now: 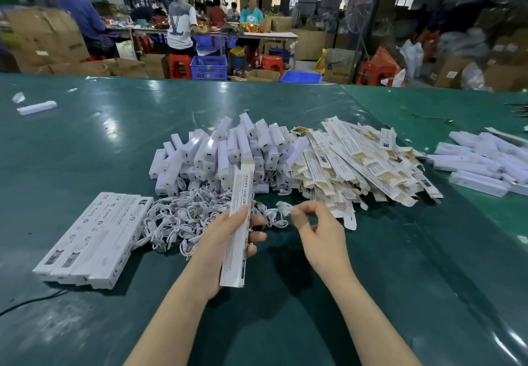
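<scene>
My left hand (225, 240) grips a long white printed carton (238, 223), held upright above the green table (85, 151) with its open top end away from me. My right hand (317, 228) pinches a small coiled white cable (284, 208) between thumb and fingertips, just right of the carton. Below and left of my hands lies a tangle of white cables (183, 220). Behind it rises a heap of white lamp units (228, 154), and to its right a heap of flat unfolded cartons (357, 165).
Several closed cartons (94, 237) lie side by side at the left. More white units (485, 163) lie at the far right. A lone white bar (37, 107) sits at the far left. People work at tables beyond, among boxes, stools and blue crates.
</scene>
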Motion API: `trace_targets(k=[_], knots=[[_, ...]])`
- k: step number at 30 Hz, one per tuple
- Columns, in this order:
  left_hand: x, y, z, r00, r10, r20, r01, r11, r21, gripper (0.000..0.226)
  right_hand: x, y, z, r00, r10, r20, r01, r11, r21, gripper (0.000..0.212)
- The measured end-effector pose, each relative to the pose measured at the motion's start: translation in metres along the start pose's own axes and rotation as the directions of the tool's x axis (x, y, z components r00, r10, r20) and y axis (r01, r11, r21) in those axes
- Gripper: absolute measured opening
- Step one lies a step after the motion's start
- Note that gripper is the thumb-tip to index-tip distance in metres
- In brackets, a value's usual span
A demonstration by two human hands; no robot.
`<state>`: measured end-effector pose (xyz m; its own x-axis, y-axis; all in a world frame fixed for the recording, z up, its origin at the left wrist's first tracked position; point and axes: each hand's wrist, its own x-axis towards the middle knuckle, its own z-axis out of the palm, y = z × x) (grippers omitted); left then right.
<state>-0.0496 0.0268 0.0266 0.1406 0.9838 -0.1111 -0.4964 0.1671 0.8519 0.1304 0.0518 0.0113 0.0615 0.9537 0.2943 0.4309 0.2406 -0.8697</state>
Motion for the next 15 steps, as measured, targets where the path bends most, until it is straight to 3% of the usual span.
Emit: trace_targets(k=[3,5,10,15], knots=[[-0.001,-0.001,0.0,0.999,-0.021,0.046,0.019,0.999,0.043,0.046,0.008,-0.001,-0.004,0.981,0.196,0.003,-0.181,0.902,0.392,0.029],[-0.003,-0.002,0.003,0.997,-0.028,0.076,0.02,0.994,0.105,0.044,0.011,0.001,-0.01,0.971,0.232,0.057,-0.227,0.824,0.519,0.034],[-0.003,-0.004,0.01,0.994,0.043,0.098,-0.057,0.988,0.146,0.044,0.005,-0.003,-0.012,0.989,0.086,0.124,-0.124,0.931,0.343,0.027],[-0.001,-0.007,0.009,0.991,0.006,0.131,-0.032,0.981,0.192,0.044,0.0,-0.005,-0.008,0.969,0.017,0.246,-0.114,0.915,0.386,0.02]])
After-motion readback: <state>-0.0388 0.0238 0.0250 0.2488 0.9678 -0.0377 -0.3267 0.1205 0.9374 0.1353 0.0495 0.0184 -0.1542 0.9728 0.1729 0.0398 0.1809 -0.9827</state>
